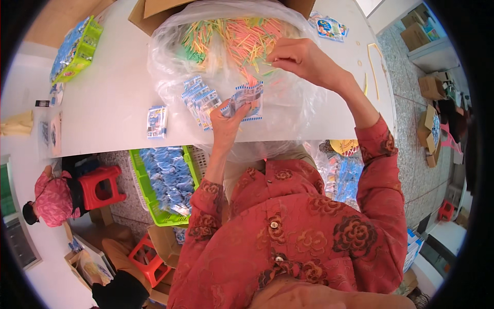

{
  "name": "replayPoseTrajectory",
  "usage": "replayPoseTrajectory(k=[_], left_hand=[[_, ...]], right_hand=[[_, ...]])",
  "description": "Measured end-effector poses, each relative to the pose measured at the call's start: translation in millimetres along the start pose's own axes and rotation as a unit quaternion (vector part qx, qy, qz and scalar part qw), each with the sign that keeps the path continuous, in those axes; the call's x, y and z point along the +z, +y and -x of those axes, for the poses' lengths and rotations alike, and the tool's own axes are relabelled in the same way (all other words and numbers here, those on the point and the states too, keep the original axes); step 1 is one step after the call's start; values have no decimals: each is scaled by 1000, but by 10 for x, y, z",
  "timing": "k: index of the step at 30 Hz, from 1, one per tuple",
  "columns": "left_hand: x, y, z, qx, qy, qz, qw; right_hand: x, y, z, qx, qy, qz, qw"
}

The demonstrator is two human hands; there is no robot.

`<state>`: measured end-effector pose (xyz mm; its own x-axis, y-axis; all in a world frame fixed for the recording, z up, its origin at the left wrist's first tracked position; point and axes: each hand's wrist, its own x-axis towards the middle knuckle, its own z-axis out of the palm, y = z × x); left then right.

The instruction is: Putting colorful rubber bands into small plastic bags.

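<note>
My left hand (226, 123) grips a small clear packet with blue-and-white edges (249, 98) over the table's near side. A pinkish strip seems to stick up at the packet's top edge. My right hand (297, 57) is raised at the pile's right side with its fingers pinched together; a thin yellow-green strip shows by the fingertips, but whether they hold it I cannot make out. Thin pink, yellow and green strips (252, 38) lie heaped in a large clear plastic bag (167, 46). Several similar packets (201, 101) lie overlapping on the bag, left of my left hand.
A cardboard box (164, 7) stands behind the bag on the white table (118, 103). More packets (157, 122) lie left. A green basket (85, 49) is at the far left; another green crate (159, 219) holds blue packets below. Red stools (103, 188) and a person (54, 198) are beyond.
</note>
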<state>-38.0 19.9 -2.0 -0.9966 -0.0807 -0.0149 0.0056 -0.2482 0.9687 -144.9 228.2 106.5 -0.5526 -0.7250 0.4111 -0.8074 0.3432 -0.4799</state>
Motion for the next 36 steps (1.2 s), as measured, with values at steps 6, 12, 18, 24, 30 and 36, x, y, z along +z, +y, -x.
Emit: replayPoseTrajectory(k=[6,12,18,24,30,36], left_hand=[[35,-8,17,2,-16,-20,1000],[75,42,39,7,-19,-48,999],[86,103,79,2,-27,-24,999],[83,155,138,7,-27,47,998],[113,217,207,20,-36,53,998],[136,261,266,31,-45,62,997]], right_hand=[[-26,-129,-10,-65,-118,199,971],[36,-261,-74,-88,-155,246,953],[118,-403,-100,-68,-160,142,974],[117,-496,-77,51,65,-154,985],[275,-512,3,152,93,-325,929],[365,-522,69,195,-28,-321,926]])
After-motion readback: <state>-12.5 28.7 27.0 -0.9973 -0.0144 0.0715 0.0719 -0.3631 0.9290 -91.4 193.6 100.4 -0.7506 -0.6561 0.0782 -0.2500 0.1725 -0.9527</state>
